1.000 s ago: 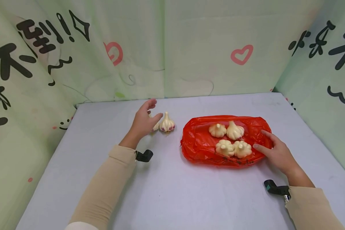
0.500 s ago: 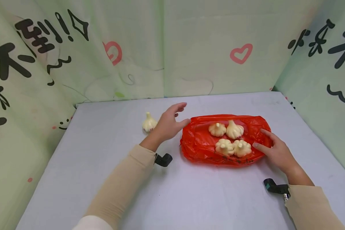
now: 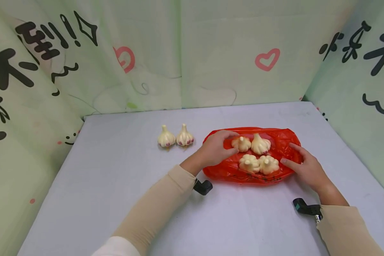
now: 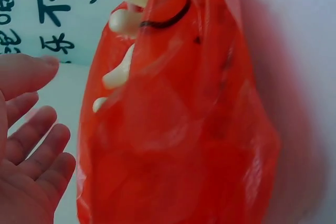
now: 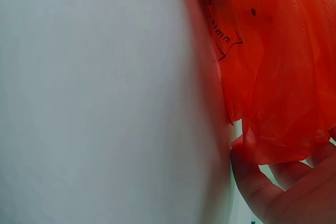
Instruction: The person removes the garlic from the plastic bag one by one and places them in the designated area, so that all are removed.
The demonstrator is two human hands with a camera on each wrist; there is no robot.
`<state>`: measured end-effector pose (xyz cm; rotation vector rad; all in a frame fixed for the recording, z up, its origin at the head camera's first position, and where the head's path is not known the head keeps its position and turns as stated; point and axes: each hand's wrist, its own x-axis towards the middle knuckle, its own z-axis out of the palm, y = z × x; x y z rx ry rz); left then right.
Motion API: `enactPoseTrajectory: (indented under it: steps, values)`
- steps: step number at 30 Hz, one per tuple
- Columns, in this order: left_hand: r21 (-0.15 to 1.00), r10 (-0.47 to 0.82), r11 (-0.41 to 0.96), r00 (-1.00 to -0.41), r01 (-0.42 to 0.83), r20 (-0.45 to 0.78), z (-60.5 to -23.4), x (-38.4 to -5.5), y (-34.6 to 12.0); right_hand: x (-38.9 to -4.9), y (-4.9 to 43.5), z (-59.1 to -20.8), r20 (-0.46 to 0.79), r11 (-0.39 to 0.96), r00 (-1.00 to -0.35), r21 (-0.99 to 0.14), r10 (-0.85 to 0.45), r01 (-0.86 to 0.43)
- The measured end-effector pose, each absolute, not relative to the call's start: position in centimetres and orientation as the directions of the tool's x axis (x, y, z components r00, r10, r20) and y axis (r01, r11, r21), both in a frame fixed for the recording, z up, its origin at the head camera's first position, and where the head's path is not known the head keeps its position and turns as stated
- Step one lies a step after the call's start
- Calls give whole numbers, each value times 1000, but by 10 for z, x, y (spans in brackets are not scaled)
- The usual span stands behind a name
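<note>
A red plastic bag (image 3: 219, 174) lies spread open on the table in the head view, with several garlic bulbs (image 3: 260, 144) in its opening. My left hand (image 3: 216, 151) reaches over the bag's left side, thumb and fingers apart beside the nearest bulb (image 3: 241, 144). In the left wrist view, the left fingers (image 4: 44, 153) are loosely spread and hold nothing. At the other end, my right hand (image 3: 312, 170) grips the bag's right edge between thumb and fingers. The right wrist view shows the right thumb (image 5: 252, 179) against the red plastic (image 5: 278, 103).
Two more garlic bulbs (image 3: 166, 137) (image 3: 184, 136) stand side by side on the white table (image 3: 121, 170), left of the bag. Printed light-green curtains (image 3: 224, 71) hang behind the table and along its sides.
My left hand has moved right, from the two bulbs on the table to over the left part of the bag, uncovering those bulbs. The right hand stays on the bag's edge.
</note>
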<state>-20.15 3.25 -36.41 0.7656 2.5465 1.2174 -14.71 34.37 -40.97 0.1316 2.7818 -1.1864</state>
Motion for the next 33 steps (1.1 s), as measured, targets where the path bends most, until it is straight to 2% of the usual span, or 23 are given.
enactPoseTrajectory:
  steps: [4, 17, 26, 33]
  values:
    - [727, 575, 565, -818, 390, -8, -370, -200, 44, -147, 344, -410, -130, 689, -991, -715, 35, 118]
    - [703, 665, 549, -746, 452, -40, -388, -196, 61, -144, 344, -410, -134, 681, -990, -722, 32, 120]
    - [678, 654, 589, -752, 440, -80, -392, -193, 68, -144, 344, -411, -118, 677, -993, -729, 25, 104]
    - [656, 642, 598, -765, 461, -47, -394, -193, 69, -145, 345, -411, -127, 679, -992, -727, 19, 106]
